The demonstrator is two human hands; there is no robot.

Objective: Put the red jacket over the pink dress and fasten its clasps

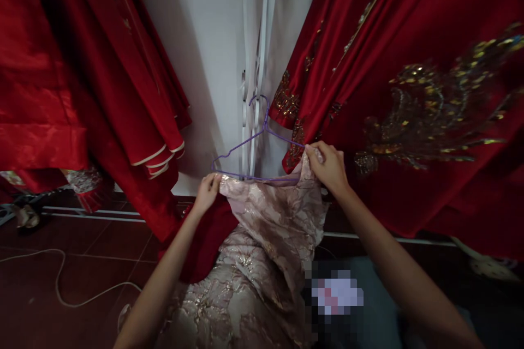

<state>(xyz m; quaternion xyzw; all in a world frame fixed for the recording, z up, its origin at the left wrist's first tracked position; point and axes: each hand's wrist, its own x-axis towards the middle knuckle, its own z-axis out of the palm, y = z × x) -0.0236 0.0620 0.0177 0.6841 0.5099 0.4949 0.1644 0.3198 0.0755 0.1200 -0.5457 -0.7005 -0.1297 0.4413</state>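
A pale pink dress (262,240) with gold brocade patterning hangs down in front of me, its top edge stretched between my hands. The purple hanger (266,130) sits in the neckline, its hook pointing up and its bottom bar along the dress's top edge. My left hand (208,192) pinches the dress at its upper left corner, close to the hanger's left end. At the upper right, my right hand (327,166) grips the shoulder part, with the hanger's right arm running in under the cloth.
Red garments (135,76) hang on the left; more red garments (409,120) with gold sequins hang on the right. Behind stands a white cabinet (204,32). A pale cable (69,302) lies on the dark tiled floor (94,272). Low metal rails (98,215) run near the floor.
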